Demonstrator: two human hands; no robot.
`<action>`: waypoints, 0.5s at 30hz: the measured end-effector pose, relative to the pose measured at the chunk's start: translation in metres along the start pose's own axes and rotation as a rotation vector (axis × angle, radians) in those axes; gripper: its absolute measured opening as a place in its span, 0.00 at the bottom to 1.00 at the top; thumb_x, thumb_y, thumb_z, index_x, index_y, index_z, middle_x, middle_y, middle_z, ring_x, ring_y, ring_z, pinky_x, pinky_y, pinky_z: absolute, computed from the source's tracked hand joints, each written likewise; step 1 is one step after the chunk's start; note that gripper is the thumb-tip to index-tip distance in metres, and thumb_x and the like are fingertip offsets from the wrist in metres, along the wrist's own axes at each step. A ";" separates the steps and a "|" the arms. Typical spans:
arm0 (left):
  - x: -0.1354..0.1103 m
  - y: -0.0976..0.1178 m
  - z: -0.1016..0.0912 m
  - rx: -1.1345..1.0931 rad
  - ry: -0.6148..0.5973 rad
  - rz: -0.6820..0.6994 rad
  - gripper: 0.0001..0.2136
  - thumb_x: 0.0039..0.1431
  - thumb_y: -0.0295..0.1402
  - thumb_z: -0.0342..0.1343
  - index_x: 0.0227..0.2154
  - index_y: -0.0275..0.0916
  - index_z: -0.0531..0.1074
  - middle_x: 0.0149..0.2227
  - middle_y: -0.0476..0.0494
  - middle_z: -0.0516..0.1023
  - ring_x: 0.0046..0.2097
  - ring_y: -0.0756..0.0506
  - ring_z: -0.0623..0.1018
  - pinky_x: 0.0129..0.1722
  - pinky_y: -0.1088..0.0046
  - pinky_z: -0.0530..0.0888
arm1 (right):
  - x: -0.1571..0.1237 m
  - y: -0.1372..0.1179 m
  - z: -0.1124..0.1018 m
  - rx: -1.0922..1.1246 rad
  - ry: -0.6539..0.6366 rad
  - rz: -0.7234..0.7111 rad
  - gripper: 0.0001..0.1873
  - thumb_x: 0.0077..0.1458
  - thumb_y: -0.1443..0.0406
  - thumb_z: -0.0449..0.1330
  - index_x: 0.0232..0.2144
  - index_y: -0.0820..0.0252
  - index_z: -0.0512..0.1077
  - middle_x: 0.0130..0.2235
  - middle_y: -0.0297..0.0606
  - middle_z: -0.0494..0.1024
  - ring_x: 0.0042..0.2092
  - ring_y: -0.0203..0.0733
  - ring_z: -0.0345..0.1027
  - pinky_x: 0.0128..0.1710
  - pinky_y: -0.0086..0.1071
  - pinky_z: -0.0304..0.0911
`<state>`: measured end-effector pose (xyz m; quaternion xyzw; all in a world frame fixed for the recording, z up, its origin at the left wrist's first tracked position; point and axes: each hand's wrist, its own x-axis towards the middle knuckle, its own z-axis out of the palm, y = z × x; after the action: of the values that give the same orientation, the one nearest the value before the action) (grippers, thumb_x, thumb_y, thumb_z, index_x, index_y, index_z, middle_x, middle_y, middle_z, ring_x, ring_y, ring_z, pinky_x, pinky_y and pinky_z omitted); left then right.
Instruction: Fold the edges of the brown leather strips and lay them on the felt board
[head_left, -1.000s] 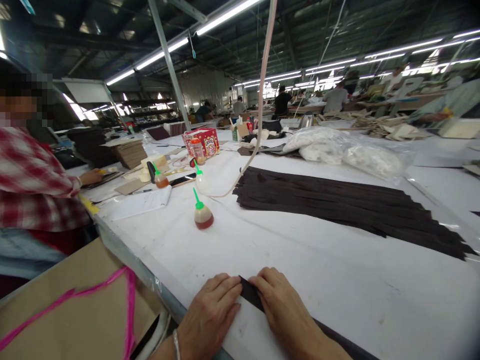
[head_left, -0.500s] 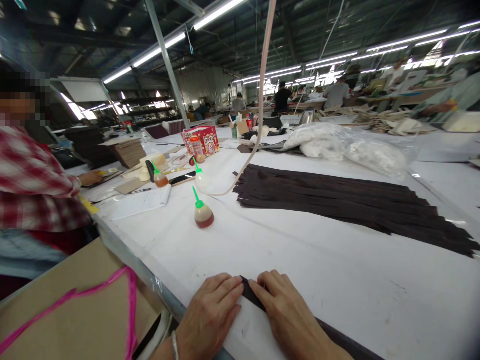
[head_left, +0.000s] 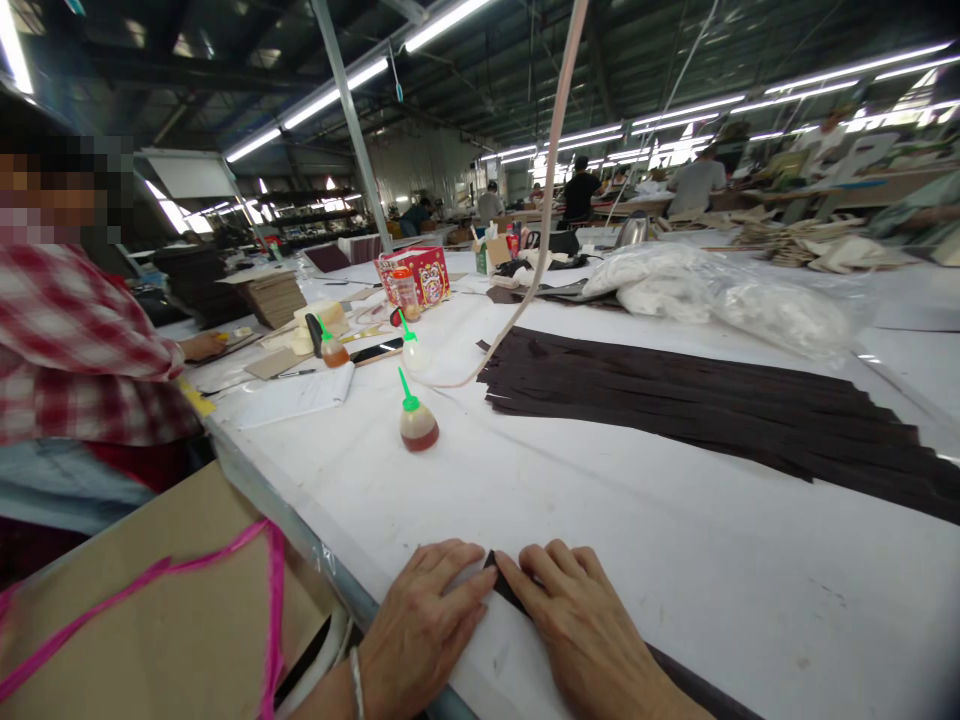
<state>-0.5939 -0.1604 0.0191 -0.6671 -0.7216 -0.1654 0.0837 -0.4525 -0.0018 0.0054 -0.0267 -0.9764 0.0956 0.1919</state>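
Way left of the L hand (head_left: 431, 625), a coworker in a plaid shirt (head_left: 97, 350) is standing. A green-nozzle squeeze bottle (head_left: 418, 425) is sitting just beyond that hand. L fingers are touching the far end of a narrow dark strip (head_left: 513, 594), can't tell if they're pinching. The strip's lying btwn both hands and running under the R hand (head_left: 589, 615), which is pressing on it, grip unclear tbh. Approx. beyond-right of the R hand, a bunch of dark strips (head_left: 697, 410) is lying flat.
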 end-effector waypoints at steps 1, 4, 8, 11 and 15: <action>-0.001 0.000 0.000 -0.003 0.002 -0.004 0.14 0.63 0.27 0.48 0.50 0.40 0.69 0.50 0.39 0.73 0.51 0.41 0.72 0.50 0.58 0.75 | 0.001 0.000 0.000 -0.014 -0.015 0.001 0.30 0.49 0.78 0.56 0.55 0.58 0.64 0.41 0.37 0.71 0.40 0.45 0.58 0.39 0.39 0.49; -0.002 0.000 0.001 0.006 0.006 -0.013 0.14 0.63 0.27 0.49 0.51 0.41 0.69 0.53 0.39 0.71 0.53 0.41 0.71 0.50 0.59 0.74 | 0.005 -0.002 -0.002 -0.067 -0.071 0.007 0.34 0.46 0.78 0.55 0.56 0.55 0.63 0.41 0.38 0.70 0.40 0.46 0.59 0.37 0.39 0.50; 0.002 0.001 -0.002 0.035 -0.027 0.027 0.15 0.63 0.25 0.47 0.51 0.39 0.68 0.57 0.40 0.68 0.57 0.42 0.68 0.54 0.59 0.72 | 0.006 -0.004 -0.002 -0.084 -0.118 0.033 0.36 0.44 0.79 0.53 0.57 0.58 0.61 0.42 0.40 0.70 0.40 0.48 0.59 0.38 0.40 0.50; 0.007 0.001 -0.007 0.047 -0.080 0.107 0.15 0.64 0.23 0.44 0.50 0.37 0.68 0.58 0.42 0.69 0.57 0.42 0.68 0.53 0.60 0.72 | 0.000 0.000 -0.003 -0.076 -0.094 0.067 0.34 0.45 0.80 0.51 0.56 0.63 0.60 0.43 0.42 0.70 0.42 0.48 0.59 0.42 0.41 0.50; 0.013 -0.002 -0.013 -0.008 -0.143 0.158 0.14 0.64 0.23 0.44 0.49 0.37 0.68 0.54 0.42 0.72 0.55 0.43 0.69 0.54 0.61 0.71 | -0.013 0.007 -0.008 -0.033 -0.072 0.068 0.23 0.49 0.82 0.52 0.45 0.60 0.67 0.40 0.38 0.70 0.40 0.45 0.60 0.43 0.39 0.52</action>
<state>-0.5985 -0.1532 0.0351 -0.7324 -0.6701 -0.1132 0.0420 -0.4370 0.0056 0.0064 -0.0595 -0.9826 0.0869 0.1528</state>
